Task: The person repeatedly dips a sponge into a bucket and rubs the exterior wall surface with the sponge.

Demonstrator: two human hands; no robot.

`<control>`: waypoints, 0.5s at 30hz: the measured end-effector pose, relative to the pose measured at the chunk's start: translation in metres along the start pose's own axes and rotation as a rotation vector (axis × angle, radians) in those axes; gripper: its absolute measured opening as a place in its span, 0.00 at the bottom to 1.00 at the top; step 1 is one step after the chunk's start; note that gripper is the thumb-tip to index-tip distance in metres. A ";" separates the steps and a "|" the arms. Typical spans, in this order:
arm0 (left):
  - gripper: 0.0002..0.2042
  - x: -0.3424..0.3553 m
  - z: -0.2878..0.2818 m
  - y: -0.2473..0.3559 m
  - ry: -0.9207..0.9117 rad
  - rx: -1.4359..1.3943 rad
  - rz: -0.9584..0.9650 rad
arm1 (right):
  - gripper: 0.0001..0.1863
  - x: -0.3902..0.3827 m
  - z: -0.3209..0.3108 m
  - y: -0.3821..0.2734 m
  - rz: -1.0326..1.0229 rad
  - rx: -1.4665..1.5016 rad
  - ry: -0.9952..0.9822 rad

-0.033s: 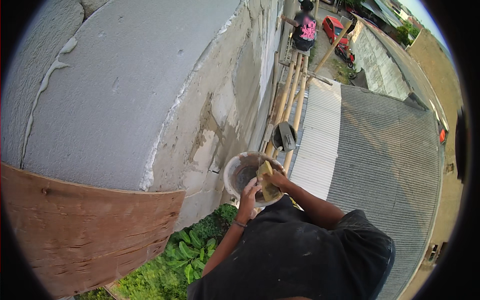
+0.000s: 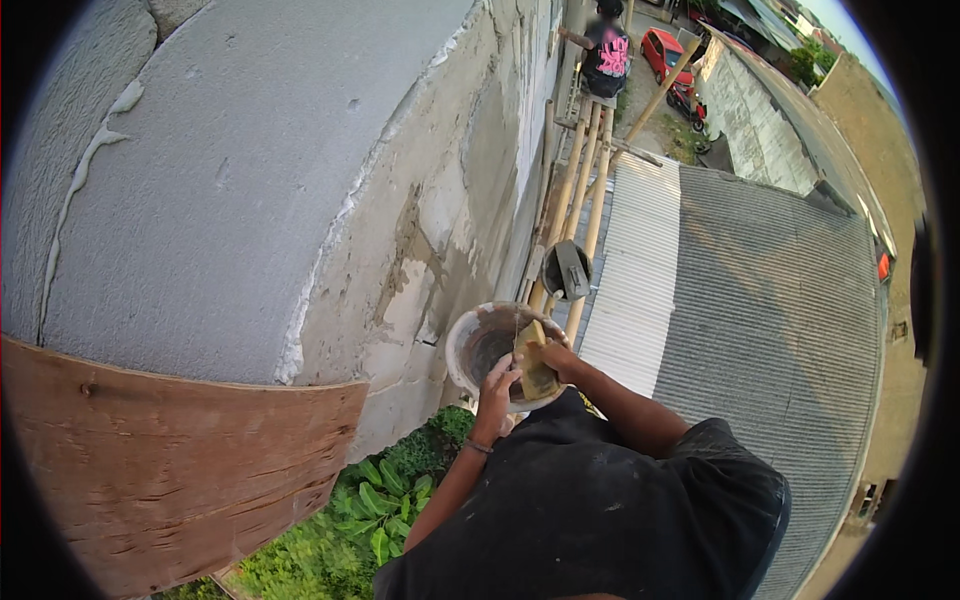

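Observation:
A round, mortar-smeared bucket (image 2: pixel 458 350) is in front of my body, beside the wall. Over its opening my right hand (image 2: pixel 560 362) is closed on a yellow sponge (image 2: pixel 531 343), which tilts across the right side of the rim. From the near left, my left hand (image 2: pixel 494 388) reaches over the bucket with its fingers bent together against the sponge's left edge. Whether those fingers grip the sponge or something thin beside it cannot be made out. Grey, wet-looking residue (image 2: pixel 484 345) shows inside the bucket.
Bamboo poles (image 2: pixel 583 180) run ahead along the patchy plastered wall (image 2: pixel 400 270). A dark bucket (image 2: pixel 553 272) with a grey trowel-like tool (image 2: pixel 573 268) stands on them. Further off a person (image 2: pixel 606 60) sits facing the wall. Corrugated roofing (image 2: pixel 760 290) lies below right; a plywood sheet (image 2: pixel 180 460), left.

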State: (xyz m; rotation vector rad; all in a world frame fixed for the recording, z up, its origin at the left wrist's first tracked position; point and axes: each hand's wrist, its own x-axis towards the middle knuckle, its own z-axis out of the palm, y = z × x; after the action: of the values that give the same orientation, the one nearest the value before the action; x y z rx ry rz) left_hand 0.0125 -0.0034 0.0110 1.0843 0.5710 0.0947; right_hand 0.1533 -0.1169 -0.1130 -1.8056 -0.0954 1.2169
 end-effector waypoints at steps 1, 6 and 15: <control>0.15 0.000 -0.001 -0.002 0.009 0.059 0.003 | 0.35 0.001 -0.001 0.003 0.169 0.493 -0.135; 0.15 0.005 -0.007 -0.007 -0.011 0.231 0.009 | 0.42 -0.033 0.008 -0.032 0.115 -0.059 0.225; 0.16 0.008 -0.004 -0.011 -0.068 0.595 0.109 | 0.45 -0.049 -0.005 -0.045 -0.118 0.025 -0.089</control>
State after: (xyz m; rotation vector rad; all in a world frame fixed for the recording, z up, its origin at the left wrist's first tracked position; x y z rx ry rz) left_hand 0.0150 -0.0032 -0.0027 1.6914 0.4889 -0.0209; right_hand 0.1504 -0.1200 -0.0460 -1.7004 -0.2328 1.2090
